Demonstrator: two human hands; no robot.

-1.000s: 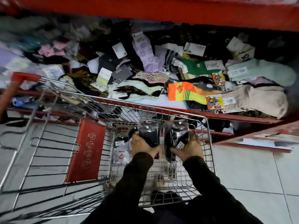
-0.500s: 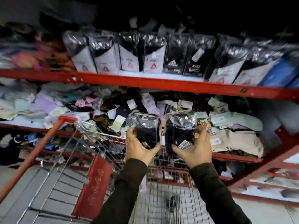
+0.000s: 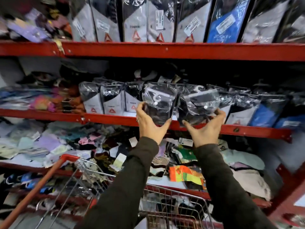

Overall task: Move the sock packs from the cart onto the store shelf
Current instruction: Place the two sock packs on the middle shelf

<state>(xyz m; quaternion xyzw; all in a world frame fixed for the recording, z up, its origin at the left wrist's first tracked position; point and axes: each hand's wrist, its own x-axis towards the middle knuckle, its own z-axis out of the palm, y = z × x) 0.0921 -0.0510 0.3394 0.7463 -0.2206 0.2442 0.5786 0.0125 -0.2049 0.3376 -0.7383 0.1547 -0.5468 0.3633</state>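
Observation:
My left hand (image 3: pixel 151 125) grips a black sock pack in clear plastic (image 3: pixel 158 103). My right hand (image 3: pixel 205 128) grips a second black sock pack (image 3: pixel 197 107), tilted to the right. Both packs are held up at the front edge of the red middle shelf (image 3: pixel 107 116), in front of a row of upright sock packs (image 3: pixel 113 101). The wire cart (image 3: pixel 173 207) with its red handle (image 3: pixel 31 192) stands below my arms; dark items lie in its basket, blurred.
The top red shelf (image 3: pixel 165 51) carries taller grey, black and blue packs (image 3: pixel 227 22). Loose colourful socks (image 3: pixel 186 175) lie heaped on the lower shelf. Mixed socks crowd the left ends of the shelves (image 3: pixel 42 100). A red upright post (image 3: pixel 287 189) stands at right.
Both hands rose from inside the cart with a sock pack each, up to the middle shelf. My view tilted upward from the cart to the shelves.

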